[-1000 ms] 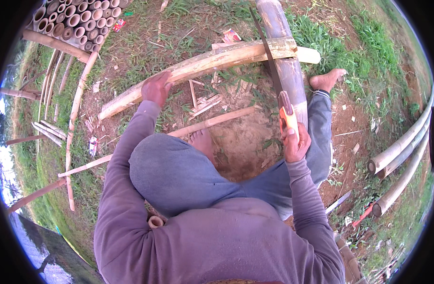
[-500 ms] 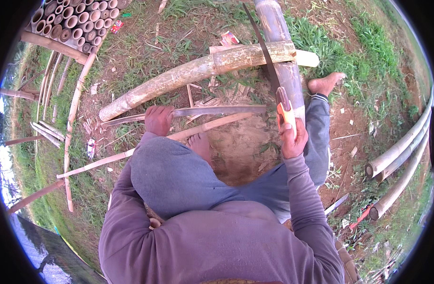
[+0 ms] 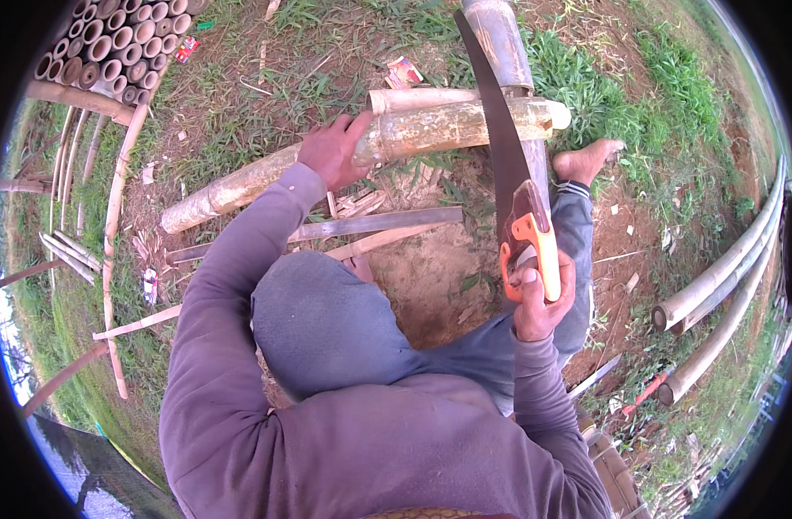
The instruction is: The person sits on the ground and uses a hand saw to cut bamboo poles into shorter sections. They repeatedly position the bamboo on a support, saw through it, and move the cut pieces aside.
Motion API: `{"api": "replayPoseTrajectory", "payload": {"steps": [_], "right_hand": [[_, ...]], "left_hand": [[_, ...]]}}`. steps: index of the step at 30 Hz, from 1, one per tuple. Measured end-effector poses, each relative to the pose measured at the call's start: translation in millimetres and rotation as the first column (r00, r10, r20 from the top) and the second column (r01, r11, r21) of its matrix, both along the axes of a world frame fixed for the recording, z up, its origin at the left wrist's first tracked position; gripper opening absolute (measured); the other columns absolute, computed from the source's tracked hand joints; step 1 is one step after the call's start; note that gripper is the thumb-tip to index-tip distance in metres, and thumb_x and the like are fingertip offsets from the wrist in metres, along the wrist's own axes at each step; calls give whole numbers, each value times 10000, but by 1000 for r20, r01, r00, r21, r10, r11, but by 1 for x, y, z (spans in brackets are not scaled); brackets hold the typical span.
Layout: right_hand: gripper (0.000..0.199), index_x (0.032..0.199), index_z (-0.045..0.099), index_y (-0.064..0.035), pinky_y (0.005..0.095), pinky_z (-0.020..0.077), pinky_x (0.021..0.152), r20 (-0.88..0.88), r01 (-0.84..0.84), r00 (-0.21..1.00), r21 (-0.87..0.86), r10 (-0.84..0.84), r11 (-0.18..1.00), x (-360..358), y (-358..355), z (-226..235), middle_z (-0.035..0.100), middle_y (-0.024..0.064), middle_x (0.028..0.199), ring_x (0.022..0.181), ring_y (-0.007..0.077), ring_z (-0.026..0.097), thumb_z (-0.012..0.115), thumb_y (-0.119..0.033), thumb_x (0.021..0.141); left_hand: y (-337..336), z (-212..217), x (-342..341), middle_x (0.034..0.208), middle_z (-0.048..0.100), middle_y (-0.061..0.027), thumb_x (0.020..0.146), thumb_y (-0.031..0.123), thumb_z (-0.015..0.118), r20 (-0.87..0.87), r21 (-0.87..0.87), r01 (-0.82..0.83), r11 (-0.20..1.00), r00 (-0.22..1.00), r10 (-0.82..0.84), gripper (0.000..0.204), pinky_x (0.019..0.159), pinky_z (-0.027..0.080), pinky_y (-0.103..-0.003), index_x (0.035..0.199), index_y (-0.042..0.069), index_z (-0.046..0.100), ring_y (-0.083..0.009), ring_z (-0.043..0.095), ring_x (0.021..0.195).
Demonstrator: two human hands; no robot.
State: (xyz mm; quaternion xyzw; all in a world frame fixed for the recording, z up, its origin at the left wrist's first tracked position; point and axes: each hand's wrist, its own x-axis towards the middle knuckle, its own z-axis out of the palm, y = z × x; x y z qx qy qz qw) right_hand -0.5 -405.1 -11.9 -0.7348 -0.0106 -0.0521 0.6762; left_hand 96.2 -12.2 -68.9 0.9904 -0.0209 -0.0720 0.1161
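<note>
A thick mottled bamboo pole (image 3: 431, 131) lies across a greyish bamboo trunk (image 3: 500, 39) in front of me. My left hand (image 3: 334, 154) grips the pole near its middle, fingers over the top. My right hand (image 3: 545, 298) is closed around the orange handle of a handsaw (image 3: 507, 151). The saw's dark blade points away from me and crosses in front of the pole near its right end; whether it touches is hard to tell. Nearer my bent knee, a long flat bamboo strip (image 3: 379, 223) lies unheld.
Stacked short bamboo tubes (image 3: 111, 48) fill a rack at the far left. Several long bamboo poles (image 3: 716, 294) lie on the right, near a blade (image 3: 597, 376) and a red-orange object (image 3: 645, 394). Another short bamboo piece (image 3: 413, 99) sits behind the held pole. Wood scraps litter the ground.
My left hand has let go of the flat strip and moved forward onto the thick pole. My right hand has drawn the saw back toward me, its blade now turned more broadly into view.
</note>
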Motion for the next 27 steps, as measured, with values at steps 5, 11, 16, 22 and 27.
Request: {"api": "replayPoseTrajectory", "payload": {"steps": [5,11,16,22,27], "right_hand": [[341,1245,587,49,251,528,719,190,154,970,4,-152,988,3,-7,11,679,69,883,737,114,641,730,-142,1001],[336,1224,593,31,259,513,707,204,367,918,-106,-341,924,7,-47,17,649,58,893,749,112,629,729,-203,1024],[360,1214,611,23,320,524,742,172,275,957,-283,-234,919,64,-99,-2,639,81,935,788,132,623,699,-279,1040],[396,1324,597,-25,493,563,868,286,219,957,-628,-41,747,172,-103,-62,695,235,1132,985,427,718,649,-296,1039],[532,1393,585,-55,500,531,974,253,185,964,-862,84,472,224,-117,-119,664,249,1286,1184,441,651,715,-398,1007]], "left_hand": [[-22,12,6,1299,656,-188,722,384,893,20,-132,94,987,996,-92,920,971,558,-522,1499,140,465,-434,672,1169],[-20,8,-18,1293,651,-186,712,392,892,-52,-160,168,973,983,-178,910,979,546,-525,1483,130,485,-428,665,1168],[-35,1,-55,1339,631,-194,729,466,895,-261,-233,280,931,905,-337,953,1002,544,-522,1522,127,490,-428,646,1214],[-28,10,-49,1399,603,-187,729,520,913,-76,-243,378,894,911,-405,995,1062,498,-539,1544,121,505,-409,604,1283],[-36,33,26,1405,607,-164,805,454,893,372,129,385,914,836,-405,866,1117,463,-521,1528,148,528,-371,573,1334]]}}
